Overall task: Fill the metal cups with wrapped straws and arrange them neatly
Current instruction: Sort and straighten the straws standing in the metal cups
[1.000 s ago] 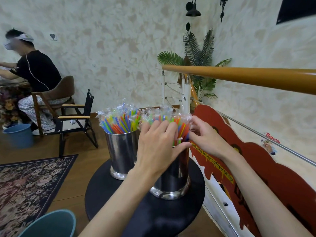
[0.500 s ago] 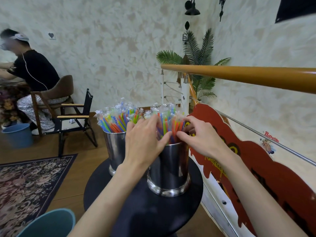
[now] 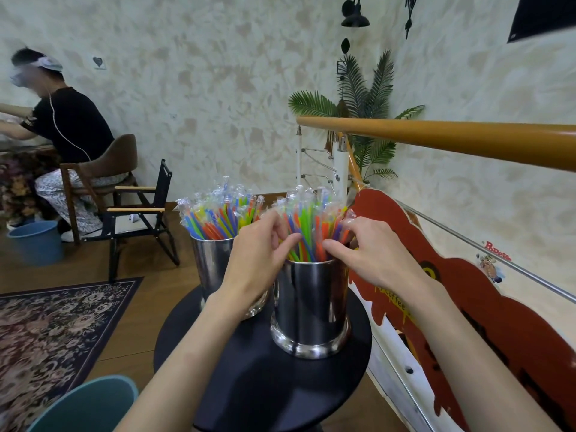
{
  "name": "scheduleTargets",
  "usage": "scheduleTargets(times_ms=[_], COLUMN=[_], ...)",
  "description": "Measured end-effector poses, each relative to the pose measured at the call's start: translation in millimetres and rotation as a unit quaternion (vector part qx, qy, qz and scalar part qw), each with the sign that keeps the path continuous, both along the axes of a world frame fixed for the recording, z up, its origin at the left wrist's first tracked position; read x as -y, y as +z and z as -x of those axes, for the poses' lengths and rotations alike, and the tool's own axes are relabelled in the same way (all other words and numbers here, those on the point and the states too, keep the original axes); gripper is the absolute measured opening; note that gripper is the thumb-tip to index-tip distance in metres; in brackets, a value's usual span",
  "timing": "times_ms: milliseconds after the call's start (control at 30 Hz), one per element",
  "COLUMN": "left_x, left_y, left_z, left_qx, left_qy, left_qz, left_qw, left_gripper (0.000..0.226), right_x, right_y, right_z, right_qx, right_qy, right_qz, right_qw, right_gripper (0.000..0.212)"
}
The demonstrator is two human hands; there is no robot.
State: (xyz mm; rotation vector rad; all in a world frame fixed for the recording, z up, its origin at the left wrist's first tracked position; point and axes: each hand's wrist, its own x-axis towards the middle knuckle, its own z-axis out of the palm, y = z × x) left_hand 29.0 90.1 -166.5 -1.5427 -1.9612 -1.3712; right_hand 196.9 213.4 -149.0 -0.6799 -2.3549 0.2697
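Observation:
Two shiny metal cups stand on a round black table [image 3: 249,385]. The near cup [image 3: 311,307] holds a bundle of colourful wrapped straws [image 3: 307,222] standing upright. The far cup [image 3: 208,263] to its left is packed with more wrapped straws [image 3: 215,216]. My left hand [image 3: 258,260] curls round the left side of the near bundle just above the rim, thumb across the front. My right hand [image 3: 374,254] grips the bundle's right side, thumb pointing in towards the left thumb. My left forearm hides part of the far cup.
A red and white cut-out sign [image 3: 467,307] and a wooden handrail [image 3: 467,138] border the table on the right. A teal bucket [image 3: 84,406] stands at bottom left beside a patterned rug [image 3: 53,332]. A folding chair [image 3: 140,219] and a seated person [image 3: 62,126] are at back left.
Both hands slid down from the top of the near bundle to just above the cup's rim. The straw tops now show, more upright and gathered.

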Motion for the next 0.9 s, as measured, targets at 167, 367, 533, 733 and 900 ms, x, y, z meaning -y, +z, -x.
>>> scheduleTargets(times_ms=[167,367,533,733,900], left_x=[10.5,22.8,16.5,12.9,8.6], left_y=[8.8,19.1,15.4,17.0,18.4], left_z=[0.9,12.5,10.0,13.5,7.7], left_qx=[0.045,0.066,0.045,0.039,0.08], left_qy=[-0.093,-0.132,-0.096,-0.069,-0.102], left_qz=[0.085,0.246,0.166,0.121,0.089], left_qw=[0.991,0.958,0.98,0.99,0.988], left_gripper=[0.016,0.038,0.029,0.021,0.025], right_x=[4.1,9.7,10.8,2.6,7.5], right_y=[2.2,2.0,3.0,11.7,9.7], right_z=[2.1,5.2,4.9,-6.0,-2.1], right_qx=[0.004,-0.008,-0.013,-0.113,-0.191], right_qy=[-0.001,-0.023,0.012,0.028,0.024], right_qz=[-0.004,-0.016,0.027,0.131,0.151], right_qw=[1.0,1.0,0.999,0.985,0.97], right_gripper=[0.033,0.042,0.033,0.039,0.047])
